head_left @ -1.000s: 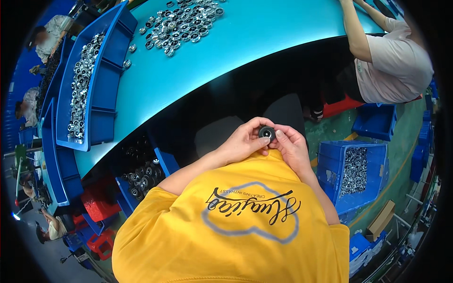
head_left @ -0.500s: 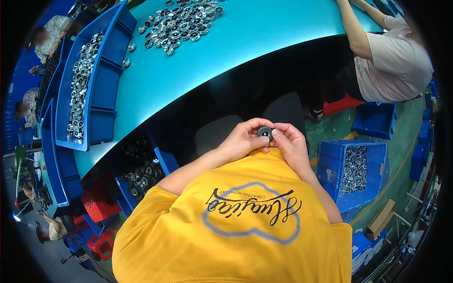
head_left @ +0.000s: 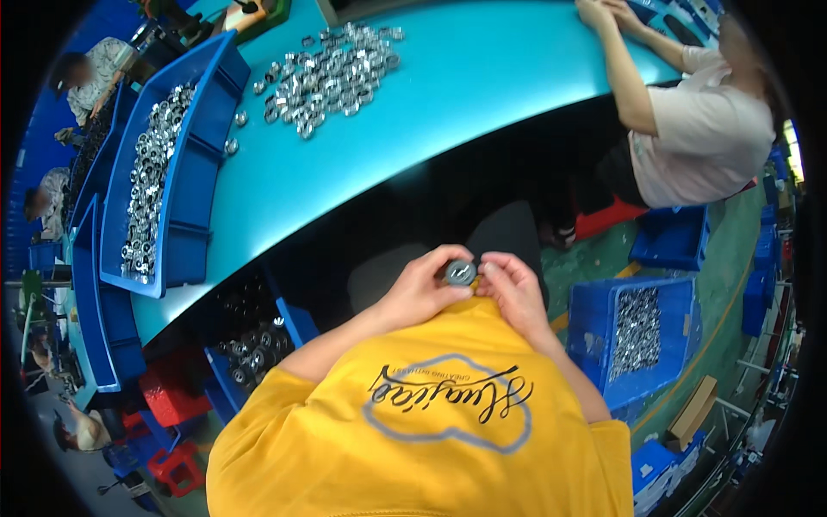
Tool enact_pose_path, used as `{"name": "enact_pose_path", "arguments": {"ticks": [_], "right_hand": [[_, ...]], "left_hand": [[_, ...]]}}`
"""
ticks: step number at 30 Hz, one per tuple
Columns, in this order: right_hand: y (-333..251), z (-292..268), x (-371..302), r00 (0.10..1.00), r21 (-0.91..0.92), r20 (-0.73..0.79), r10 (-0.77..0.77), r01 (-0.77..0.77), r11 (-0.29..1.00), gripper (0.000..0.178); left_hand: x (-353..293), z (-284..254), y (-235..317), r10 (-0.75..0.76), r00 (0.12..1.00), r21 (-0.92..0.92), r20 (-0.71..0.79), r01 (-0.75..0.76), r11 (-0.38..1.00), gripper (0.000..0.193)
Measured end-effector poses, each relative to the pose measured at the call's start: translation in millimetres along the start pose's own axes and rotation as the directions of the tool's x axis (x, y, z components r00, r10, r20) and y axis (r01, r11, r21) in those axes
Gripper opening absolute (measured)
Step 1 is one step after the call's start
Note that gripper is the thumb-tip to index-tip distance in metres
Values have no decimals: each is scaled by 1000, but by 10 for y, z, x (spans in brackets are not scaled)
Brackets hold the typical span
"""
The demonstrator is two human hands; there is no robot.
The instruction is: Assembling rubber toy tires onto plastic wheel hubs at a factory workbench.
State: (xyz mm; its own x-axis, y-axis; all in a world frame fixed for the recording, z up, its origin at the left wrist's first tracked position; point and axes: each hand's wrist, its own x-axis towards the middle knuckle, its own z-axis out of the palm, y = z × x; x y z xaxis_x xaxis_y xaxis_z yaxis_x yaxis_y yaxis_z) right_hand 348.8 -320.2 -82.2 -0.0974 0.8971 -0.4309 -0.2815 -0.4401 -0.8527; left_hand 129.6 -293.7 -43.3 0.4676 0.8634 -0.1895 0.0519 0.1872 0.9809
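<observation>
Both hands, left hand (head_left: pixel 422 291) and right hand (head_left: pixel 515 289), are pinching one small metal ring (head_left: pixel 460 273) at chest height; many loose rings (head_left: pixel 332 76) are lying untouched at eleven o'clock on the teal table (head_left: pixel 448 129).

Well beyond your fingers (head_left: pixel 495 269) runs the turquoise counter (head_left: pixel 448 112), its near edge curving from lower left to upper right. A loose heap of small metal rings (head_left: pixel 332 73) lies on it, far ahead and somewhat left of your fingers. To the far left, a long blue bin (head_left: pixel 194 189) sits on the counter, filled with more metal rings (head_left: pixel 146 185). A few stray rings (head_left: pixel 231 146) rest between the bin and the heap. On the green floor (head_left: pixel 732 258) right of your fingers stands a blue crate (head_left: pixel 594 327) of metal parts.
</observation>
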Motion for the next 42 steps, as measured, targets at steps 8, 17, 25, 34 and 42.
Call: {"name": "enact_pose_path", "arguments": {"ticks": [8,17,25,34,42], "right_hand": [[-216,193,23,999,-308,-3,45,-43,950,25],[-61,134,77,964,-94,148,222,-210,973,17],[-127,313,95,944,-168,250,215,-177,970,13],[-608,553,-197,930,-242,307,-204,284,928,23],[-562,37,-283,961,-311,68,-267,275,910,29]], "left_hand": [[-1068,-1021,-162,266,928,629,-262,-44,776,48],[-2633,-1336,-519,7,541,407,-841,624,667,48],[-2914,-1471,-374,-59,508,470,-859,830,300,53],[-1887,-1193,147,209,857,818,-472,336,467,40],[-125,-136,388,312,891,724,329,-450,522,32]]}}
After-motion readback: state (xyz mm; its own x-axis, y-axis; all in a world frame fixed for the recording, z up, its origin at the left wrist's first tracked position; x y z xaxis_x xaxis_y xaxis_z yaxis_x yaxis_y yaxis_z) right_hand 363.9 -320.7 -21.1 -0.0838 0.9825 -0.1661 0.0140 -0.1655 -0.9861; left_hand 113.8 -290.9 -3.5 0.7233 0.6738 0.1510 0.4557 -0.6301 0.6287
